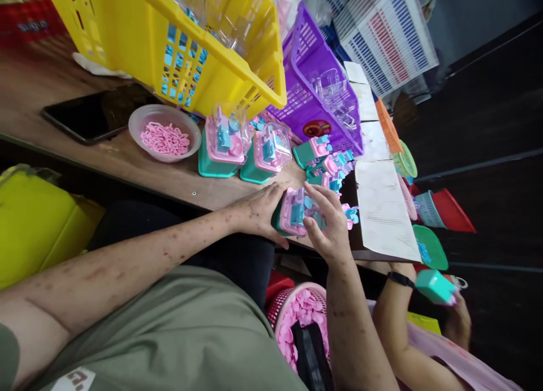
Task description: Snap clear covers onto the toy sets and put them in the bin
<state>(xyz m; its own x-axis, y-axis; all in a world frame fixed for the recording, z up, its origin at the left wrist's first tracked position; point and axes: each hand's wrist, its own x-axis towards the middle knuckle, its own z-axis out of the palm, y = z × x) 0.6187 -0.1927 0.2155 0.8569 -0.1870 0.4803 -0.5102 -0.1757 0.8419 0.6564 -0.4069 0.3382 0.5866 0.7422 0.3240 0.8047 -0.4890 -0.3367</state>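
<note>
A small toy box [291, 213] with a green base, pink top and blue parts sits at the table's front edge. My left hand [265, 213] is wrapped round its left side, thumb toward me. On the right, my right hand [333, 224] curves its thumb and fingers round the clear plastic cover [313, 207] over the top; its far side is hidden by the fingers. Two similar toy boxes with clear covers, one left [223, 145] and one nearer [265, 153], stand behind my left hand. Uncovered toy boxes [316, 150] cluster beyond my right hand.
A yellow basket [220, 46] and a purple basket [297, 57] line the back. Left lie a bowl of pink chain-like pieces [165, 139] and a phone [89, 114]. Cardboard [386, 210] covers the right edge. A co-worker's hand [460, 320] holds a green toy box [435, 286].
</note>
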